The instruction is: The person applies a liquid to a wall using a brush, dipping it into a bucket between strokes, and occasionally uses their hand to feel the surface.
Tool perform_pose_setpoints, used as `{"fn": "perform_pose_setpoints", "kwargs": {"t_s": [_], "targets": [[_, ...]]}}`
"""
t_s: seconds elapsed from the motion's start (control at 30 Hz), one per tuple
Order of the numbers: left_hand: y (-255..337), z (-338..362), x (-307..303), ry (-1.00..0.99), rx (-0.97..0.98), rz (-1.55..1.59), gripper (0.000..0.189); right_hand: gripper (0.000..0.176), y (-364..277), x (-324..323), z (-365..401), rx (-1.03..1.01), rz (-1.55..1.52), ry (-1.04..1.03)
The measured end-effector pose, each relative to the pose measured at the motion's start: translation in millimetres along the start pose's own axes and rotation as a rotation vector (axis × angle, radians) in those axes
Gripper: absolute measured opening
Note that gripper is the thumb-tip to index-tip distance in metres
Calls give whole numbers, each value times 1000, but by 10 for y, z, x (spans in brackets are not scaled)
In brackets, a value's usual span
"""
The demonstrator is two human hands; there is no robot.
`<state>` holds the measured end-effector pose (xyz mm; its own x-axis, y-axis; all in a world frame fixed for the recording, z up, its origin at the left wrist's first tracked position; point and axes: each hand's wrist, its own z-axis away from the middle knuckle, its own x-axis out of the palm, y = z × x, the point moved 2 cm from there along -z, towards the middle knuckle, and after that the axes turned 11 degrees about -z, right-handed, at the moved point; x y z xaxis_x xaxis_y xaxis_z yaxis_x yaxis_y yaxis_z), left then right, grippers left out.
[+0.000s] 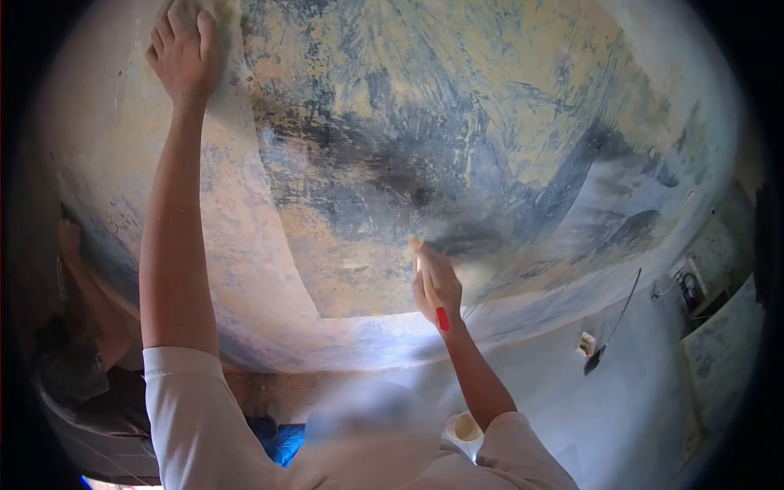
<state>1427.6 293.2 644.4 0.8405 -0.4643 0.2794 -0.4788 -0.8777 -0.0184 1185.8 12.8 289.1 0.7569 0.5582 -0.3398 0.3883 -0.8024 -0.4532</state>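
Note:
A large curved wall (261,269) fills the view, with a mottled yellow, blue-grey and dark painted area (408,163) on it. High at the upper left, my left hand (181,57) lies against the paler strip of wall beside the painted area's edge, fingers stretched and thumb apart. My right hand (438,282) is closed around a slim, pale-handled brush (416,245). Its yellowish tip overlaps the lower part of the painted area, near a dark smear. A red patch (442,318) shows at my right wrist, in line with the handle.
Another person (73,367) is at the far left, one arm raised by the wall. Below are a pale bucket (464,429) and blue plastic (290,441). On the right, a dark brush-shaped thing (596,359) stands near an open wall box (692,290).

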Motion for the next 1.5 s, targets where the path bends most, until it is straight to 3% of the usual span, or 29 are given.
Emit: {"fn": "perform_pose_setpoints", "kwargs": {"t_s": [0.03,0.1,0.17,0.23,0.3,0.37,0.43,0.5,0.57,0.63,0.67,0.7,0.77,0.8,1.03,1.27,1.33,1.5], "targets": [[-2,-8,15,5,0,7,50,36,52,9,163,87,3,-74],[-37,-4,39,5,-7,-25,49,35,290,25,797,13,-155,-37],[-10,-11,11,14,-10,-27,49,40,324,-12,1289,202,-117,-185],[22,-14,-20,20,-12,-30,48,34,277,-54,1840,298,-56,-228],[37,-19,-38,-1,-22,-6,48,27,268,-153,2362,458,29,-436],[18,-22,-25,5,-27,-21,47,26,201,-275,2803,699,69,-402],[16,5,-21,-1,-30,-26,47,33,430,-403,3424,930,154,-592],[25,-2,-30,17,-6,-13,47,30,986,-539,4326,940,299,-972],[-39,17,7,36,-11,-11,46,42,1455,-904,5246,1023,315,-1237],[-14,-5,54,64,-5,-8,45,45,1342,-1246,5419,1286,408,-1200],[-9,-5,40,52,5,-30,46,46,1535,-1307,6038,1495,-21,-627],[-31,-7,26,36,12,-60,47,47,1714,-1366,6630,1519,-493,-68],[-31,-12,18,35,1,-51,45,46,1440,-1569,6269,1631,36,-537],[-24,-10,15,32,-12,-33,44,45,1332,-1588,6218,1661,79,-596],[-10,-15,5,10,-6,-80,42,42,809,-1319,6127,1730,-21,-832],[5,-18,-9,-21,-21,-97,42,43,1012,-994,5877,1656,-160,-995],[1,-14,-4,-22,-19,-103,42,43,1185,-920,5939,1506,-120,-993],[6,-20,-16,-21,-7,-105,42,45,1262,-824,6028,1583,-201,-1007]]}}
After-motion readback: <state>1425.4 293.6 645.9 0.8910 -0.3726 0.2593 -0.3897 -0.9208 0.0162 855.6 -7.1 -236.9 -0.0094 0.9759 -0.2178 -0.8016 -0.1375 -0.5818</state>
